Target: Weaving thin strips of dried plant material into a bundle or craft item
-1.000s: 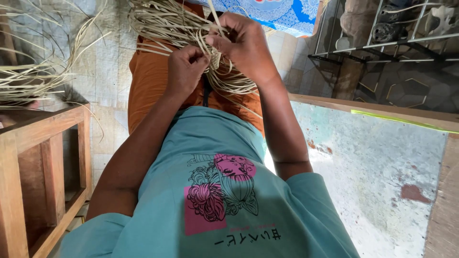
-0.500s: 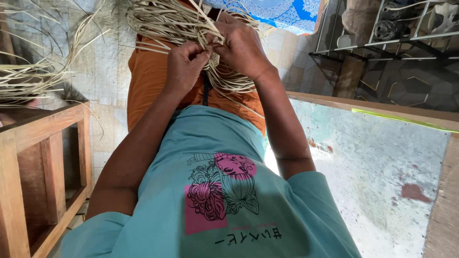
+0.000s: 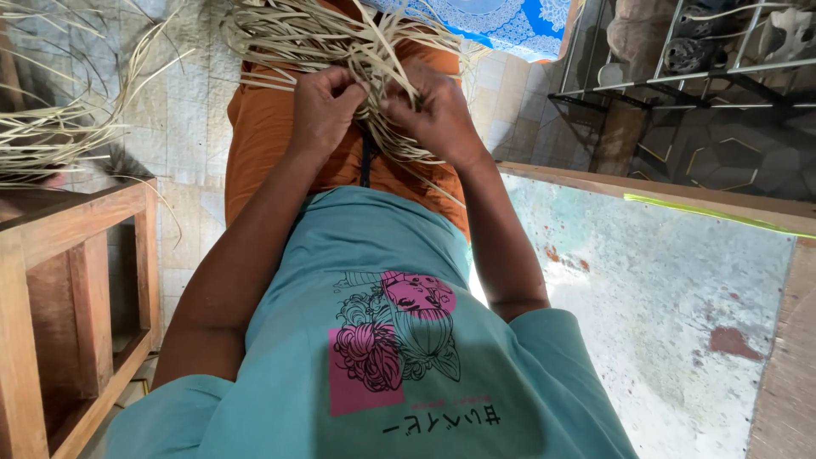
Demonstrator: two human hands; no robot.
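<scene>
Pale straw strips lie bunched on our orange lap, at 12 o'clock in the head view. Our left hand is closed, pinching strips at its fingertips; our right hand, just beside at 3 o'clock, curls around neighbouring strands. Loose strips lie at 9 o'clock, above a wooden frame. Judgement: we should keep even tension and pinch close to the crossing so nothing slips.

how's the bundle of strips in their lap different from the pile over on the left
The lap bundle lies on orange cloth with both hands, left hand and right hand, closed on its strips; the left pile lies untouched beside a wooden frame. The bundle looks denser, the pile looser. Both are pale, dry, flat strips.
</scene>
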